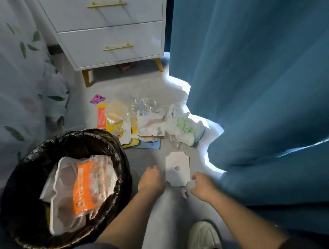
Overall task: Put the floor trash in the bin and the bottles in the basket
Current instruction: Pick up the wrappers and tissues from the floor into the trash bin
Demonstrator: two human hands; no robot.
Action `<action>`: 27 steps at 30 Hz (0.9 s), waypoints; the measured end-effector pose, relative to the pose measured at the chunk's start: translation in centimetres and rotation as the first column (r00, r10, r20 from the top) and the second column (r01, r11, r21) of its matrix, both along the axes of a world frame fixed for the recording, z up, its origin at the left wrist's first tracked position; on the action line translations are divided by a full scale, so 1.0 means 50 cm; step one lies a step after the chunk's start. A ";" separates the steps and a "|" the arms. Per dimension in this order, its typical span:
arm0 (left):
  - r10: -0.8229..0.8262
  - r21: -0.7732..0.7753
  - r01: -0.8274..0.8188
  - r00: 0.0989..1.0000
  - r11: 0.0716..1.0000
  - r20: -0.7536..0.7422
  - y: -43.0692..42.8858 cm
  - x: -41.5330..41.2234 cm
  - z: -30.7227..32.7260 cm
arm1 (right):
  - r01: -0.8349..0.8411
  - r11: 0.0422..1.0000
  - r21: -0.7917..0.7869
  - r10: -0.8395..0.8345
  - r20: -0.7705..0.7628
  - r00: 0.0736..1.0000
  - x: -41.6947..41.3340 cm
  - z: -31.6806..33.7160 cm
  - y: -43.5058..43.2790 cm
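Observation:
A flat white card (pixel 177 168) with a small round hole is low over the grey floor between my hands. My right hand (pixel 203 186) pinches its lower right corner. My left hand (pixel 150 180) is curled against its lower left edge, fingers hidden. The bin (pixel 111 145), lined with a black bag, stands at the left and holds a white tray (pixel 62 192) and an orange packet (pixel 82 187). Beyond the card lies a heap of trash: a yellow wrapper (pixel 103 116), crumpled clear plastic (pixel 145 104), a white paper package (pixel 150 123) and a white bag (pixel 185 127). No bottle or basket is clearly seen.
A white drawer unit (pixel 111 31) on gold legs stands at the back. A blue curtain (pixel 263 79) hangs along the right, a pale leaf-print cloth (pixel 12 76) on the left. A purple scrap (pixel 97 99) lies near the unit. My white shoe (pixel 203 237) is at the bottom.

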State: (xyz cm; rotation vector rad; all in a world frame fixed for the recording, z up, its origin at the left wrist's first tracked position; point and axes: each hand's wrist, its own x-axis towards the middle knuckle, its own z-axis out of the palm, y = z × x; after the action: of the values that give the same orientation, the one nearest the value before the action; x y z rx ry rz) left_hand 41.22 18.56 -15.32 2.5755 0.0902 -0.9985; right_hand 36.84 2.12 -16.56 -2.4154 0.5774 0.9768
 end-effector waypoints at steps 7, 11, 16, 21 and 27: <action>0.097 0.004 -0.097 0.994 0.995 -0.057 -0.035 -0.002 -0.125 | 0.110 0.994 -0.021 -0.109 0.050 0.993 -0.018 -0.109 0.016; 0.124 0.012 -0.124 0.992 0.992 -0.014 -0.053 0.005 -0.171 | 0.151 0.988 -0.020 -0.151 0.033 0.988 -0.018 -0.163 0.030; 0.151 -0.001 -0.151 0.989 0.989 0.008 -0.056 0.024 -0.203 | 0.140 0.989 -0.055 -0.140 -0.009 0.990 -0.012 -0.175 0.023; 0.251 -0.034 -0.250 0.968 0.968 0.020 -0.057 0.046 -0.209 | 0.291 0.954 0.065 -0.298 0.158 0.941 0.005 -0.165 -0.014; 0.552 -0.338 -0.557 0.825 0.758 -0.121 -0.082 0.074 -0.211 | 0.493 0.798 0.347 -0.574 0.186 0.797 0.081 -0.164 -0.051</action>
State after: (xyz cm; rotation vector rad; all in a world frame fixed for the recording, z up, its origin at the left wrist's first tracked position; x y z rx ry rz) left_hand 44.94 14.47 -25.87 2.0097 0.5877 -0.7166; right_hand 40.88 -0.45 -24.77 -1.9122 0.8893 0.4187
